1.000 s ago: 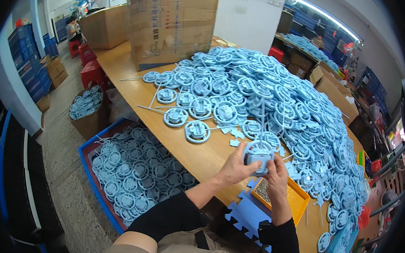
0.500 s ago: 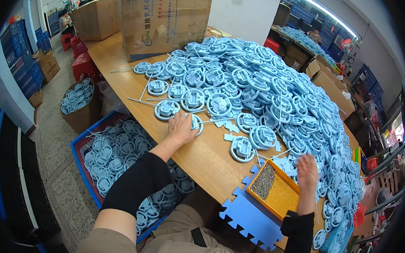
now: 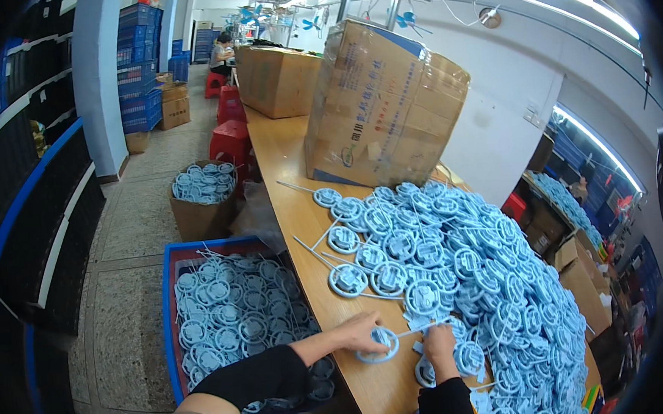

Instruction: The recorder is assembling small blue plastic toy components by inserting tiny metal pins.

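Observation:
My left hand [image 3: 360,333] is closed around the rim of a light blue round plastic part [image 3: 380,348] with a spoked centre, near the table's left edge. A thin pale rod [image 3: 413,330] runs from that part to the right. At the rod's far end my right hand [image 3: 440,344] is closed on it, its fingertips partly hidden. More of the same round parts [image 3: 423,298] lie just beyond both hands, some with rods sticking out.
A large pile of light blue parts [image 3: 503,287] covers the right of the wooden table [image 3: 301,209]. Cardboard boxes [image 3: 386,105] stand at the back. A blue-rimmed crate [image 3: 170,331] full of parts is on the floor at left, near red stools [image 3: 229,141]. Someone sits farther off.
My view has tilted up and to the left. The right hand has gone from above the yellow tray to the rod. My left hand has drawn the round part closer to the table's edge.

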A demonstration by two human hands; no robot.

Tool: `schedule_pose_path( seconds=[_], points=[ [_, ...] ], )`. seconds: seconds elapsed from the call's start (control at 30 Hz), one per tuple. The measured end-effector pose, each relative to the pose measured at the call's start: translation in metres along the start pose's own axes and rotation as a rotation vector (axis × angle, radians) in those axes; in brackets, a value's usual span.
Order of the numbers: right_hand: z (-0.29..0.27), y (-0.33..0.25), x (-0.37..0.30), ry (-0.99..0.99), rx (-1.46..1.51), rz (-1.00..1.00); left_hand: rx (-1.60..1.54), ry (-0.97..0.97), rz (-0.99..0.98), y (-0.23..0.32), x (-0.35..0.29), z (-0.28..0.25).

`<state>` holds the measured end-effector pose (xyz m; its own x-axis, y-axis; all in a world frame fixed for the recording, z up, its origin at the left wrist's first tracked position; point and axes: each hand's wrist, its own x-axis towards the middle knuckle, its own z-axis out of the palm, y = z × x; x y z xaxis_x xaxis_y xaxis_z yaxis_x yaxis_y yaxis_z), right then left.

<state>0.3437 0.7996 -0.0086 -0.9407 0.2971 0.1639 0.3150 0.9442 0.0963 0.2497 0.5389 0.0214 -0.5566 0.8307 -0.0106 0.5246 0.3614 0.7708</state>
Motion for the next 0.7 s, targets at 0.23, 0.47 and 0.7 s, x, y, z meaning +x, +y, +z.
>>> schedule_pose_path(
  seconds=[0.23,0.47,0.7],
  points=[
    [-0.01,0.005,0.008,0.051,0.128,0.063,-1.466,-0.266,0.025,0.007,-0.028,0.013],
    [-0.119,-0.036,-0.042,0.252,0.984,-0.039,-1.317,0.106,-0.191,0.0,-0.018,0.034],
    [-0.146,-0.077,-0.105,0.327,0.283,-0.5,-1.264,0.099,-0.204,0.046,-0.023,0.05]
  ],
)
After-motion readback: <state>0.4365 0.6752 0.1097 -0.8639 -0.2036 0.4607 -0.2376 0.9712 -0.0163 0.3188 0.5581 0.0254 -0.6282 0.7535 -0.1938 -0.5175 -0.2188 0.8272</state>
